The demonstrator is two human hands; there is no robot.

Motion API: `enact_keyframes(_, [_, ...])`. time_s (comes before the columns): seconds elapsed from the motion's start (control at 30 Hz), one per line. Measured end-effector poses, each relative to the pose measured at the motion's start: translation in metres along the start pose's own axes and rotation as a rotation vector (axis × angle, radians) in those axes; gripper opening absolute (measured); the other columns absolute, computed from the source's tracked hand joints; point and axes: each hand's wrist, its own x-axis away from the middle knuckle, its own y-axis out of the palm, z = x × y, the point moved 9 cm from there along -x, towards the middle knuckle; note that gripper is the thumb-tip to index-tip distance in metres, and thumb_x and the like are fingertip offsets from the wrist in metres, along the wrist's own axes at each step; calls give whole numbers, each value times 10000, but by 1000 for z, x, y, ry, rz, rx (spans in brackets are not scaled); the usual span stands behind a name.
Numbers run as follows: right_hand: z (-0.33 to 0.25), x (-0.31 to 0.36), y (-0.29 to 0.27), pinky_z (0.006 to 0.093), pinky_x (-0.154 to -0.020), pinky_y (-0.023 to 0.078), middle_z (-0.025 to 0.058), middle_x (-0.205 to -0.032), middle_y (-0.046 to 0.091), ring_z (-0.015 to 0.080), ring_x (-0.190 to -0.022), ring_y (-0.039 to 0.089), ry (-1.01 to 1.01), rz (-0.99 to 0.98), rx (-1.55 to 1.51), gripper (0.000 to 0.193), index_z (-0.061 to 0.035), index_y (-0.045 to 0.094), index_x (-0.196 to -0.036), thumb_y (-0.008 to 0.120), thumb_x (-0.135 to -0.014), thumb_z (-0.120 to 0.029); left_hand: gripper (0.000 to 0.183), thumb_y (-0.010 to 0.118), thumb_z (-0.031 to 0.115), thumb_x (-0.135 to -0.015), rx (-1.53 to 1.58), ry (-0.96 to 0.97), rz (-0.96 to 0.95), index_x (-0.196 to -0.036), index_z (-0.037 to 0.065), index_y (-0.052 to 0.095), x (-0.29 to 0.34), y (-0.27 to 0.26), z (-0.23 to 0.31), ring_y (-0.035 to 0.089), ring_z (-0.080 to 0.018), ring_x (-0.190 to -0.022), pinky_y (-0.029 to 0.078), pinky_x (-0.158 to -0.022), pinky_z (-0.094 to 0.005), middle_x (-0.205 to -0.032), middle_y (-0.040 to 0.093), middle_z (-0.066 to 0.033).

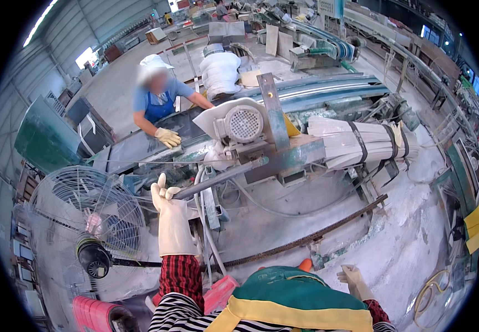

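Note:
My left hand [174, 221], in a cream rubber glove, is closed around the near end of a grey metal lever bar [217, 181], with a finger sticking up. From there the bar runs right to a machine with a round-grilled motor [244, 124], a pale guard [210, 123] and an upright rusty steel plate [273, 110]. Low on the right side of my body, my right hand [354, 280] hangs gloved, its fingers loosely apart, holding nothing that I can see.
Across the machine, a co-worker in a blue apron [159, 108] rests a gloved hand [167, 137] on a dark slab [176, 126]. A large caged fan [84, 213] stands left. Strapped pale strips [339, 141] lie right. A rusty rail [284, 243] and hoses cross the dusty floor.

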Motion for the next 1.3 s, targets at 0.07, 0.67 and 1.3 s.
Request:
enact_keyframes(0.07, [-5, -2, 11, 330, -591, 569, 183, -897, 727, 222, -657, 685, -2, -35, 9, 457, 9, 576, -1260, 661, -954, -319, 309, 500, 281, -1027, -17, -20, 2, -927, 28, 645, -7, -6, 3, 294, -64, -371, 335, -352, -180, -561, 472, 60])
enact_keyframes(0.67, [51, 27, -1, 315, -577, 547, 162, -890, 731, 197, -654, 675, 153, 28, 49, 465, -18, 590, -1265, 654, -945, -349, 319, 460, 203, -1005, -57, -52, 44, -851, 2, 656, -37, -11, 3, 328, -67, -369, 351, -347, -184, -512, 437, 60])
enact_keyframes(1.3, [-52, 8, 131, 293, -675, 560, 124, -924, 718, 168, -750, 672, -176, -317, 212, 392, -5, 612, -1275, 630, -970, -252, 220, 474, 208, -982, -199, -128, 92, -945, 117, 671, -19, 47, -12, 296, -48, -367, 333, -352, -174, -514, 410, 60])
